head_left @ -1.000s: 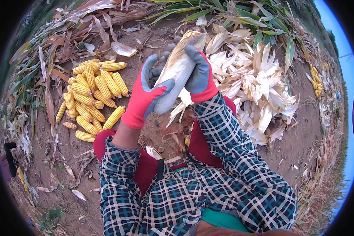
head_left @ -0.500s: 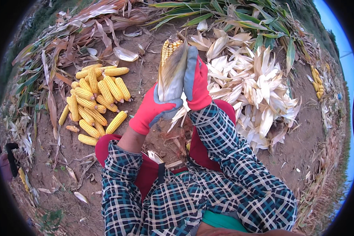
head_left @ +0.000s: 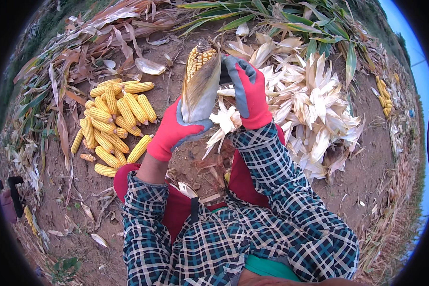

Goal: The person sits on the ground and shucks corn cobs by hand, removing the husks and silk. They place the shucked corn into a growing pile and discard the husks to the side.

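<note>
An ear of corn (head_left: 199, 62) stands tilted upright before me, its yellow kernels bare at the top left and its lower part wrapped in pale, brown-streaked husk (head_left: 201, 95). Around its base, my left hand (head_left: 174, 126), in a red and grey glove, is closed. My right hand (head_left: 248, 90), gloved the same way, is at the ear's right side with its fingers curled. What those fingertips hold, if anything, is hidden. Loose white husk (head_left: 226, 119) hangs between the hands, below the right fingers.
Several husked yellow ears (head_left: 114, 121) lie piled on the soil at left. A large heap of stripped husks (head_left: 314, 105) lies at right. Dry stalks and leaves (head_left: 105, 28) ring the far side, with green leaves (head_left: 310, 24) at far right. More ears (head_left: 384, 97) lie beyond the heap.
My right hand has come away from the ear's side, down and to the right, and its fingers have curled. My left hand and the ear have shifted slightly left.
</note>
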`<action>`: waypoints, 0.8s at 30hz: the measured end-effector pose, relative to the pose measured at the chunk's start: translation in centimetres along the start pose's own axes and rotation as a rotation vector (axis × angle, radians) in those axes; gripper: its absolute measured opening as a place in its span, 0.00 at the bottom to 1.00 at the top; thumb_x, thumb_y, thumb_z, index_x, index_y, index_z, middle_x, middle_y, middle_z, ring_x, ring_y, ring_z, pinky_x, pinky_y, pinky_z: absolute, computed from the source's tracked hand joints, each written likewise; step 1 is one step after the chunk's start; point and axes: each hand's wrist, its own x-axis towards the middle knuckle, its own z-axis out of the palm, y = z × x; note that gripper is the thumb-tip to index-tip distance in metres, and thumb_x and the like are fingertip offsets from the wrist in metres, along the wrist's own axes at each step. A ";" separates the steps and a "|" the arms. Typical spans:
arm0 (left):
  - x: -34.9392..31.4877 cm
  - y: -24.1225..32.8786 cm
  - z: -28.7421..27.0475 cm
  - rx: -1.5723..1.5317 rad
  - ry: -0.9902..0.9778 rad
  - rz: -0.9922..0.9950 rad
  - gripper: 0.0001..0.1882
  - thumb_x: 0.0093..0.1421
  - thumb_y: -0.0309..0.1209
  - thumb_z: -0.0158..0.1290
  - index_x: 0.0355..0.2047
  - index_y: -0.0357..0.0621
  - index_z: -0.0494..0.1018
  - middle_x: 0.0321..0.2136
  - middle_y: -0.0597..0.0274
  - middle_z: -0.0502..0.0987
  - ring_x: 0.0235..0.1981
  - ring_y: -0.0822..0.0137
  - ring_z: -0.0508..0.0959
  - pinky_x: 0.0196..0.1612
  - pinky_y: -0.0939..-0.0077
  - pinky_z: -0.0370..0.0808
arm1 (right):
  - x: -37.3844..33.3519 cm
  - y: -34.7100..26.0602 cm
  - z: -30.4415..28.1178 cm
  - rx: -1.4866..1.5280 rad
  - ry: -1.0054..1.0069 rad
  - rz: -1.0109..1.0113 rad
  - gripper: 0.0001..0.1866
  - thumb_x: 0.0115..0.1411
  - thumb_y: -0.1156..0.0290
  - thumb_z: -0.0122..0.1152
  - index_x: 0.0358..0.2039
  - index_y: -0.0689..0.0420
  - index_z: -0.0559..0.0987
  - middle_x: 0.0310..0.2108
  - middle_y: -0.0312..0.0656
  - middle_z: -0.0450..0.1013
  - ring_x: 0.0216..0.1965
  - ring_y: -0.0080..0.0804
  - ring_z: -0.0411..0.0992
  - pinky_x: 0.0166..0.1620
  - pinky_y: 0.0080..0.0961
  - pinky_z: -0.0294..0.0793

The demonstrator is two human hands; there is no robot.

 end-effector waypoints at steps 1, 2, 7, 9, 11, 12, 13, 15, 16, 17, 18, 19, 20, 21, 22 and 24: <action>0.1 0.0 0.0 -0.022 0.000 -0.015 0.44 0.37 0.30 0.68 0.56 0.39 0.63 0.48 0.60 0.72 0.47 0.71 0.72 0.52 0.74 0.69 | -0.1 -0.6 0.4 0.021 -0.019 0.029 0.12 0.60 0.70 0.60 0.40 0.64 0.78 0.31 0.33 0.75 0.31 0.16 0.70 0.36 0.16 0.72; 0.2 0.1 0.0 -0.044 0.000 -0.031 0.44 0.36 0.30 0.68 0.56 0.39 0.63 0.48 0.61 0.72 0.47 0.71 0.72 0.51 0.74 0.69 | -0.1 -1.0 0.6 0.041 -0.037 0.059 0.12 0.60 0.69 0.60 0.40 0.64 0.78 0.31 0.33 0.75 0.31 0.16 0.70 0.36 0.16 0.72; 0.3 1.6 0.4 0.179 0.017 0.017 0.44 0.37 0.31 0.68 0.56 0.39 0.63 0.46 0.61 0.74 0.46 0.72 0.73 0.51 0.74 0.69 | 0.2 -1.1 -0.3 -0.035 -0.075 0.135 0.16 0.58 0.64 0.64 0.40 0.63 0.78 0.31 0.32 0.75 0.31 0.15 0.70 0.35 0.15 0.70; 0.1 1.1 -0.8 0.308 0.033 0.066 0.42 0.37 0.31 0.68 0.55 0.39 0.64 0.44 0.61 0.75 0.44 0.73 0.74 0.49 0.75 0.70 | 0.1 -1.6 -0.7 -0.046 -0.137 0.144 0.17 0.57 0.63 0.64 0.40 0.64 0.77 0.31 0.33 0.75 0.30 0.16 0.70 0.35 0.15 0.70; 0.0 1.9 -0.8 0.453 0.032 0.081 0.41 0.37 0.32 0.68 0.54 0.40 0.66 0.42 0.61 0.76 0.43 0.73 0.75 0.48 0.75 0.71 | 0.4 -1.7 -2.1 -0.122 -0.199 0.163 0.16 0.58 0.64 0.63 0.40 0.64 0.77 0.30 0.34 0.75 0.29 0.16 0.70 0.35 0.15 0.70; 0.0 2.4 -0.7 0.525 0.031 0.089 0.41 0.37 0.32 0.68 0.54 0.40 0.66 0.41 0.61 0.77 0.42 0.73 0.75 0.48 0.75 0.71 | 0.5 -1.8 -2.6 -0.160 -0.230 0.172 0.16 0.58 0.65 0.63 0.40 0.64 0.77 0.29 0.34 0.75 0.29 0.16 0.70 0.35 0.15 0.70; -0.1 2.8 -0.7 0.561 0.032 0.091 0.40 0.37 0.32 0.68 0.54 0.41 0.67 0.41 0.60 0.78 0.41 0.73 0.76 0.47 0.75 0.72 | 0.4 -2.5 -2.6 -0.250 -0.235 0.212 0.14 0.58 0.67 0.62 0.38 0.65 0.77 0.27 0.36 0.76 0.29 0.18 0.71 0.34 0.16 0.70; -0.4 3.4 -0.8 0.599 0.023 0.120 0.40 0.38 0.32 0.68 0.54 0.41 0.67 0.41 0.60 0.78 0.41 0.73 0.76 0.47 0.75 0.72 | 0.3 -2.2 -2.7 -0.260 -0.270 0.213 0.12 0.58 0.68 0.61 0.37 0.65 0.77 0.26 0.36 0.76 0.29 0.18 0.72 0.34 0.17 0.71; -0.5 3.6 -0.9 0.617 0.019 0.134 0.40 0.38 0.32 0.68 0.54 0.41 0.67 0.41 0.60 0.78 0.41 0.73 0.76 0.47 0.75 0.72 | 0.4 -2.0 -2.8 -0.265 -0.288 0.215 0.11 0.58 0.69 0.61 0.36 0.65 0.77 0.26 0.37 0.76 0.29 0.18 0.72 0.34 0.17 0.71; -0.6 3.8 -0.9 0.650 0.016 0.141 0.40 0.38 0.31 0.68 0.54 0.41 0.67 0.41 0.60 0.78 0.41 0.73 0.76 0.47 0.75 0.72 | 0.5 -1.5 -3.1 -0.309 -0.290 0.185 0.09 0.57 0.71 0.61 0.35 0.64 0.77 0.26 0.37 0.76 0.28 0.19 0.72 0.33 0.17 0.71; -0.7 4.2 -0.7 0.666 0.013 0.137 0.39 0.38 0.31 0.68 0.54 0.40 0.67 0.41 0.60 0.78 0.41 0.73 0.76 0.47 0.75 0.72 | 0.3 -1.4 -3.2 -0.290 -0.282 0.182 0.09 0.57 0.71 0.61 0.34 0.64 0.77 0.26 0.36 0.76 0.28 0.19 0.72 0.33 0.17 0.71; -0.9 4.6 -0.6 0.686 0.017 0.133 0.39 0.38 0.31 0.68 0.54 0.40 0.67 0.41 0.60 0.78 0.41 0.73 0.76 0.47 0.75 0.72 | 0.3 -1.3 -2.9 -0.266 -0.280 0.178 0.09 0.57 0.71 0.61 0.34 0.64 0.77 0.26 0.36 0.76 0.28 0.19 0.72 0.33 0.17 0.71; -1.0 4.8 -0.6 0.706 0.021 0.130 0.39 0.38 0.31 0.67 0.54 0.40 0.67 0.41 0.60 0.78 0.41 0.73 0.76 0.47 0.75 0.72 | 0.2 -1.4 -2.7 -0.242 -0.278 0.174 0.09 0.57 0.72 0.61 0.34 0.64 0.77 0.26 0.36 0.76 0.28 0.19 0.72 0.33 0.17 0.71; -1.0 4.6 -0.7 0.719 0.021 0.156 0.38 0.38 0.30 0.67 0.53 0.40 0.68 0.40 0.61 0.78 0.40 0.73 0.76 0.46 0.75 0.72 | 0.0 -1.7 -2.5 -0.237 -0.287 0.163 0.08 0.57 0.71 0.60 0.33 0.63 0.77 0.26 0.36 0.75 0.27 0.19 0.73 0.32 0.17 0.71; -0.9 4.4 -0.8 0.631 -0.002 0.118 0.39 0.37 0.30 0.67 0.53 0.40 0.67 0.40 0.62 0.78 0.40 0.73 0.76 0.46 0.75 0.72 | -0.1 -1.9 -2.2 -0.198 -0.262 0.169 0.08 0.57 0.71 0.60 0.33 0.63 0.77 0.25 0.36 0.75 0.26 0.20 0.73 0.31 0.17 0.70; -0.7 3.4 -1.1 0.453 -0.045 0.044 0.40 0.37 0.30 0.67 0.54 0.40 0.67 0.41 0.62 0.77 0.41 0.72 0.75 0.47 0.75 0.71 | -0.3 -2.0 -1.7 -0.119 -0.216 0.180 0.07 0.57 0.70 0.60 0.32 0.61 0.77 0.25 0.35 0.75 0.25 0.21 0.74 0.29 0.17 0.70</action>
